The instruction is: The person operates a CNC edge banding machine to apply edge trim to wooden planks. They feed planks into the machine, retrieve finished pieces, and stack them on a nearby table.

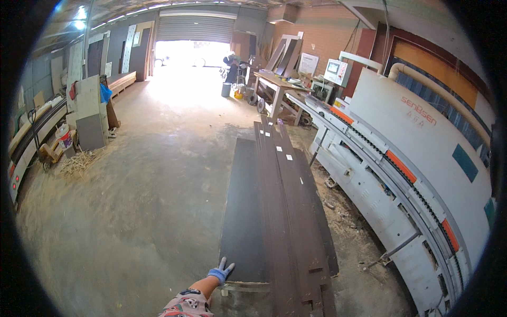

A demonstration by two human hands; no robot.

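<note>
My left hand (222, 270), in a blue-and-grey work glove, reaches in from the lower edge with its fingers spread apart. It lies at the near left corner of a large dark flat board (242, 211) and seems to touch it; nothing is held in it. Long dark brown panels (288, 211) are stacked lengthwise on the right part of that board. Small white labels (279, 149) stick to their far half, and notches are cut in their near ends. My right hand is not in view.
A long white machine (422, 137) with orange strips runs along the right, with a control screen (336, 72). A wooden table (274, 84) stands beyond the panels. At left are a grey cabinet (91, 131), a bucket (64, 136) and scrap strips (79, 162). A roller door (195, 27) is partly raised.
</note>
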